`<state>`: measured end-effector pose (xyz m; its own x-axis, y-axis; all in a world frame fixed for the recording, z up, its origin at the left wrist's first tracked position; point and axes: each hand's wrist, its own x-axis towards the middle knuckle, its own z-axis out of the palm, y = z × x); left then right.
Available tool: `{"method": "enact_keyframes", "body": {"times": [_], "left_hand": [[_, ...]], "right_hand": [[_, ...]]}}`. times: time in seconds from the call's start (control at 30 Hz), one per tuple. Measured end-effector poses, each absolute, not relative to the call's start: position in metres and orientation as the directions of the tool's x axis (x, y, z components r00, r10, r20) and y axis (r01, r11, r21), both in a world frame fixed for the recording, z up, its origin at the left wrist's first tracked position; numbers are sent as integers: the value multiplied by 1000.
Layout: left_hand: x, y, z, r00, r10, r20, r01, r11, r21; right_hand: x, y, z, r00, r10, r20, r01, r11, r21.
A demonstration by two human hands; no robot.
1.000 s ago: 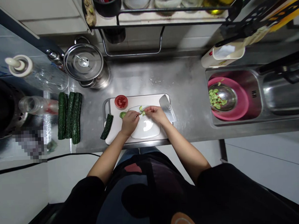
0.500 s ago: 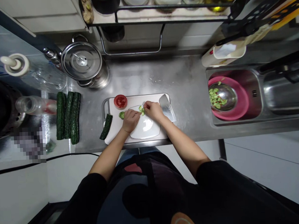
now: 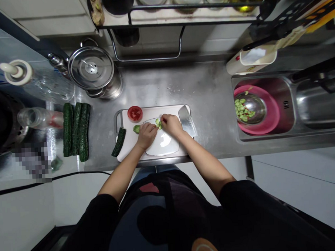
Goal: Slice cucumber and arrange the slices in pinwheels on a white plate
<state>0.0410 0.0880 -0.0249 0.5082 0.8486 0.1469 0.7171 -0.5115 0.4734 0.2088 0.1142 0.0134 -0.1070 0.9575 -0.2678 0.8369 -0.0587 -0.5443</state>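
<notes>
Over the white plate (image 3: 164, 146), my two hands almost meet at its far edge. Several thin cucumber slices (image 3: 157, 122) lie between them. My right hand (image 3: 171, 125) is closed in a pinch at these slices. My left hand (image 3: 147, 135) curls its fingers down with the tips against a slice. More cut cucumber (image 3: 136, 129) shows just left of it, partly covered by the hand. The plate sits on a white cutting board (image 3: 128, 145). A small red bowl (image 3: 135, 113), a cucumber piece (image 3: 119, 142) and a cleaver (image 3: 187, 121) are also on the board.
Whole cucumbers (image 3: 81, 133) lie at left, near a steel pot (image 3: 91, 69) and glass jars. In the sink at right, a pink basin (image 3: 272, 113) holds a metal bowl with pale green pieces. A shelf rack (image 3: 193, 19) overhangs the counter's back.
Both hands stay at nearly the same place over the plate, with only slight finger movement at the slices. The other things have not moved.
</notes>
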Motion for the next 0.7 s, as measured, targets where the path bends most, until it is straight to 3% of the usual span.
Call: {"method": "enact_keyframes", "body": {"times": [0.37, 0.57, 0.7], "left_hand": [[41, 81, -26, 472, 873, 121, 754, -471, 458], [39, 75, -29, 477, 874, 92, 757, -462, 462], [39, 72, -29, 475, 875, 87, 762, -459, 456]], "right_hand": [[204, 112, 13, -134, 958, -255, 890, 3, -455], [206, 109, 6, -120, 965, -235, 884, -3, -467], [213, 101, -1, -131, 981, -140, 863, 43, -503]]}}
